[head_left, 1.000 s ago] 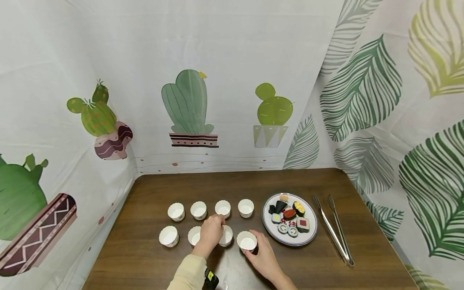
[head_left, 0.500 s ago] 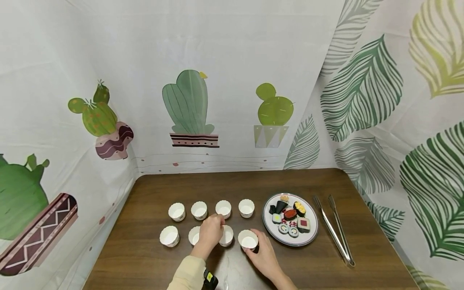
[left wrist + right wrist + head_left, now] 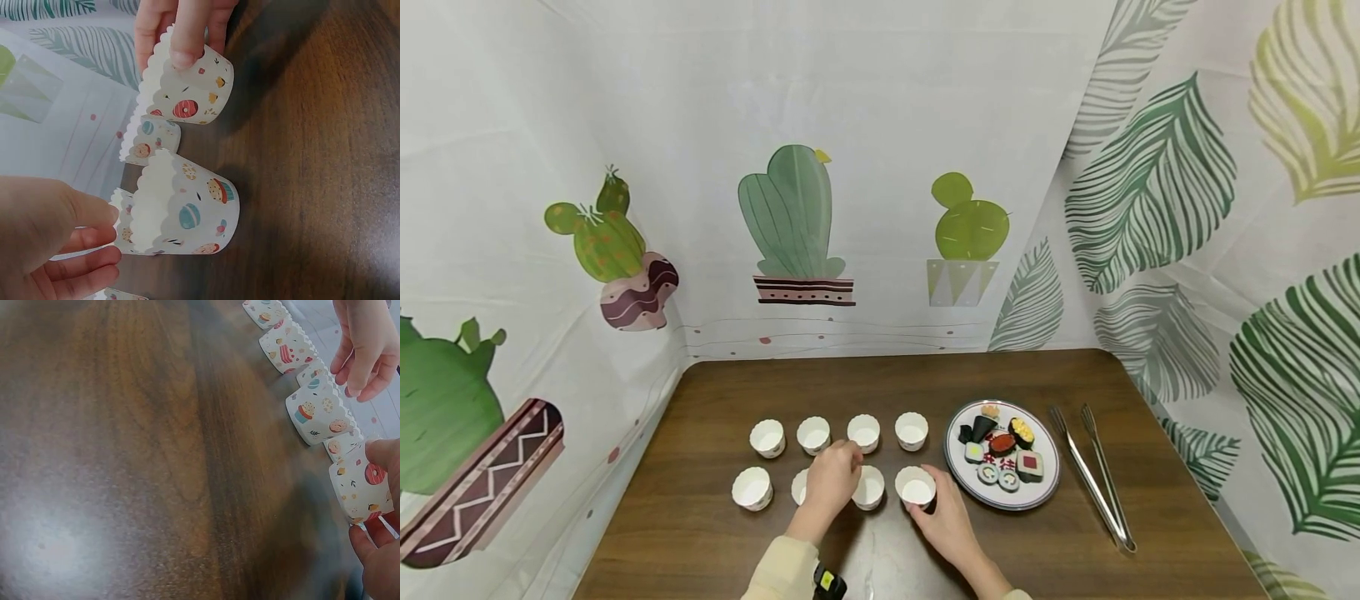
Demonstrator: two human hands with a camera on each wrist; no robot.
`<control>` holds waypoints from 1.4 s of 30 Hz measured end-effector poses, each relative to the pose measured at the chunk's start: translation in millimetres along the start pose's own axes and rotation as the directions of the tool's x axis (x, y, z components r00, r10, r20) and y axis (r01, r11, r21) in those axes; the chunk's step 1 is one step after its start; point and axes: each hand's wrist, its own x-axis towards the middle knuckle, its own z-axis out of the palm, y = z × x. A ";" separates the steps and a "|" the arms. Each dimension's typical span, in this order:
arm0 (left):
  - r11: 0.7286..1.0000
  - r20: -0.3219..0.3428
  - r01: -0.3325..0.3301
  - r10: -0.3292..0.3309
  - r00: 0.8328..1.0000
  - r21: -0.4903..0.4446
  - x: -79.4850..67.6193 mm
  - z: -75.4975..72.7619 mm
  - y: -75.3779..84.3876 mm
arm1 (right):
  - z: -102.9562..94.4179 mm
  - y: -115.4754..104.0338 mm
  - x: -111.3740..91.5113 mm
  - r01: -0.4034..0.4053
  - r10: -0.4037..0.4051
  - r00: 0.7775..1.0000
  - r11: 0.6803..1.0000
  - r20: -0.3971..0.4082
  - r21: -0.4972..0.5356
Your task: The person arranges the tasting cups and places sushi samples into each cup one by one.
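In the head view my right hand (image 3: pixel 951 512) grips a white scalloped paper baking cup (image 3: pixel 915 490) at the right end of the nearer row. The right wrist view shows its thumb and fingers (image 3: pixel 364 542) around that printed cup (image 3: pixel 359 487). My left hand (image 3: pixel 829 482) hovers over the nearer row with loosely bent fingers and nothing in them. Just to its right stands another baking cup (image 3: pixel 868 487), and one more (image 3: pixel 800 487) is partly hidden behind it. In the left wrist view the left fingers (image 3: pixel 87 265) are beside a cup (image 3: pixel 187 209); contact is unclear.
Several more baking cups, such as the far-right one (image 3: pixel 912 432), form a back row. A plate (image 3: pixel 951 471) of sushi pieces stands to the right, with metal tongs (image 3: pixel 1097 492) beyond it. Patterned cloth (image 3: pixel 880 100) borders the brown table (image 3: pixel 655 533).
My right hand has shifted the held cup slightly away from me. The left hand has drawn back a little toward the left. The other cups stay put.
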 end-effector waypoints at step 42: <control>0.987 -0.046 0.141 -0.145 0.988 -0.080 -21.5 -27.9 -20.0 | 5.1 15.8 6.5 0.060 -0.059 0.998 0.998 0.029 -0.033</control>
